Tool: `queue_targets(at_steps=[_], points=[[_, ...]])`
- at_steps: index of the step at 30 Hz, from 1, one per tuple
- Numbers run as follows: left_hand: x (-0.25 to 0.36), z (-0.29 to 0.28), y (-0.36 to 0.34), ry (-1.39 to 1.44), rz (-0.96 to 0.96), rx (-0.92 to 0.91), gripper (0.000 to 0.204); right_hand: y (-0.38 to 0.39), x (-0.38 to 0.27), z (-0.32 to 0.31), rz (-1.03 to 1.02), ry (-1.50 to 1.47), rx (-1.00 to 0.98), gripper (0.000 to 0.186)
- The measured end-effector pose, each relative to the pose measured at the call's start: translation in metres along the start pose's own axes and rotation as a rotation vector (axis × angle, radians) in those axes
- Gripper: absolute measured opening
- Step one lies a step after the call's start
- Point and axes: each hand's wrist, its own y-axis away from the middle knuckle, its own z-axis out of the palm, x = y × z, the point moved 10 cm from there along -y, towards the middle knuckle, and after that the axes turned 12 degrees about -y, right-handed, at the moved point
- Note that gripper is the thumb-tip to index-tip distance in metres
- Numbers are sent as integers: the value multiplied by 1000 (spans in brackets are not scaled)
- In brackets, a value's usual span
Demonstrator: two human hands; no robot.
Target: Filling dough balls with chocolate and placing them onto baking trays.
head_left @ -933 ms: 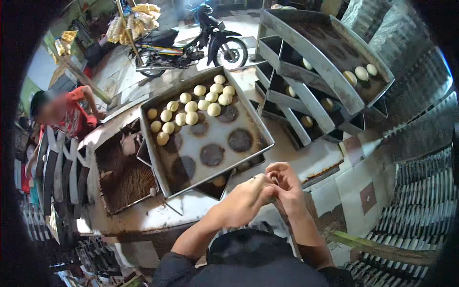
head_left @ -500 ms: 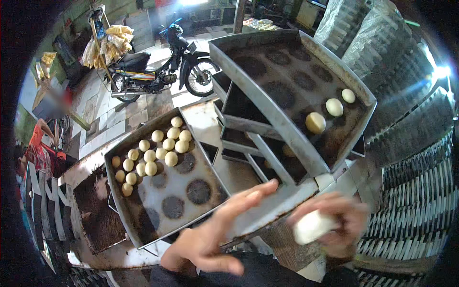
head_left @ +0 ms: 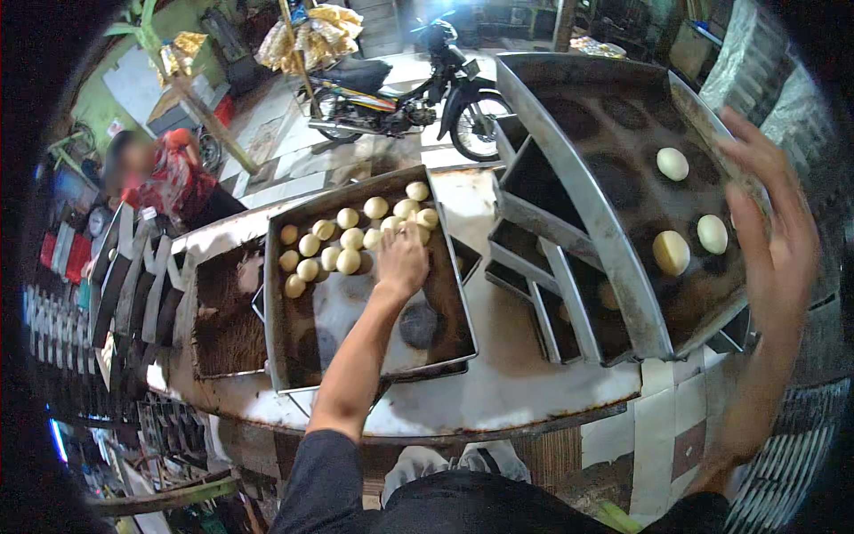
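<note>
Several pale round dough balls (head_left: 348, 261) lie in a metal baking tray (head_left: 463, 303) on the left, grouped toward its far side. My left hand (head_left: 403, 264) reaches into that group with its fingers curled down around a dough ball, mostly hidden under them. On the right, a larger, raised metal tray (head_left: 583, 222) holds a whitish dough ball (head_left: 672, 164), another (head_left: 712, 234) and a yellower one (head_left: 671, 253). Over this tray's right side, my right hand (head_left: 772, 222) is open, thumb and fingers apart, holding nothing. Its thumb partly covers what may be one more ball.
Several empty-looking metal trays (head_left: 543, 227) are stacked crosswise under the raised tray. A dark, rusty sheet (head_left: 227, 311) lies left of the dough tray on the white table (head_left: 516, 396). Behind stand a motorcycle (head_left: 400, 98) and, far left, a person in red (head_left: 178, 173).
The whitish dough ball has left my right hand, and a ball now lies farther back in the raised tray. My left hand has moved onto the grouped balls. The view has turned left.
</note>
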Motion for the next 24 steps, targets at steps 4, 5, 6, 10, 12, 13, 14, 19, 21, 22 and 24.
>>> queue_targets(at_steps=[4, 5, 6, 10, 12, 13, 14, 19, 21, 22, 24], points=[[8, -1, -10, 105, -9, -172, 48, 72, -109, -16, -132, -58, -171, 41], [3, -17, 6, 203, -11, -268, 48, 86, -126, -8, -178, -163, -211, 35], [-20, -36, 29, 480, 6, -103, 45, 99, -141, 0, -131, -310, -170, 37], [-91, -91, 190, 1449, -190, -353, 45, 144, -168, 75, 188, -664, 85, 21], [-116, -118, 278, 1831, -208, -344, 46, 177, -195, 140, 339, -854, 93, 12], [-137, -119, 322, 1902, -323, -310, 46, 183, -231, 173, 345, -891, 48, 13], [-156, -121, 362, 1968, -438, -266, 47, 193, -269, 210, 314, -1004, 18, 14], [-208, -68, 491, 1779, -694, -64, 27, 208, -458, 364, -149, -886, 133, 27], [-246, -71, 528, 1615, -759, -33, 27, 231, -488, 434, -160, -1088, -86, 25], [-267, -51, 552, 1672, -796, -100, 27, 239, -510, 460, -98, -1109, -221, 25], [-304, -55, 584, 1786, -888, 2, 30, 239, -517, 497, -7, -1052, -230, 24]])
